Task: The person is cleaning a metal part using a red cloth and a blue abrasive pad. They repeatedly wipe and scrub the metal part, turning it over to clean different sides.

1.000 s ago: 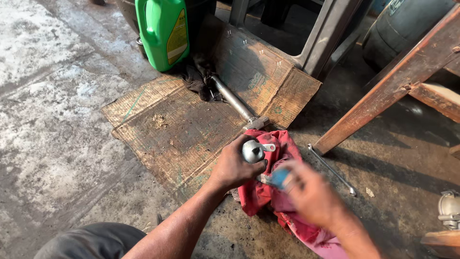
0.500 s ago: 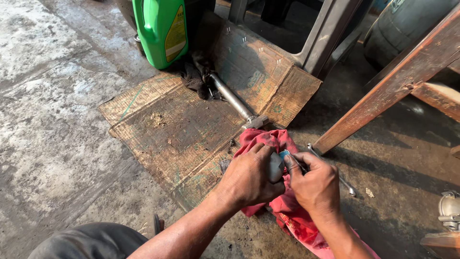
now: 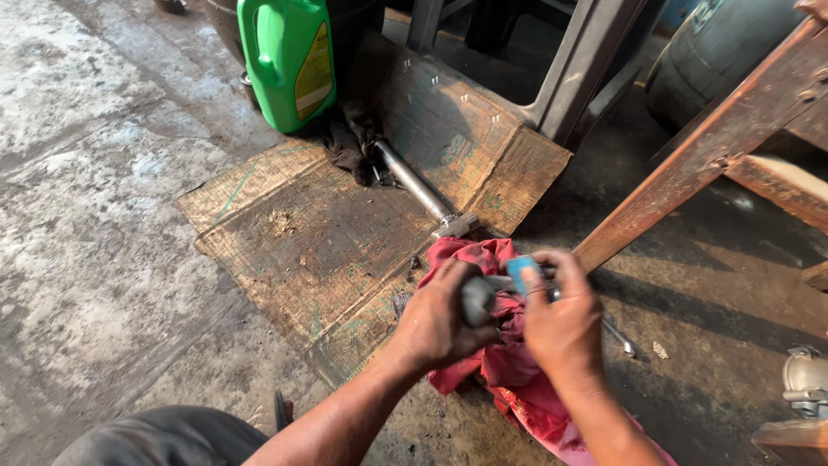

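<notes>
Small rounded grey metal part (image 3: 477, 299) gripped in left hand (image 3: 437, 319); right hand (image 3: 561, 324) pinches small blue piece (image 3: 520, 273) just beside it, over red rag (image 3: 483, 259).

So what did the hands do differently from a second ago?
The right hand came in from the lower right and now presses its small blue thing against the grey metal part. The left hand kept hold of that part but turned it, so its shiny round end no longer shows. The red rag, green jug and cardboard stayed put.
</notes>
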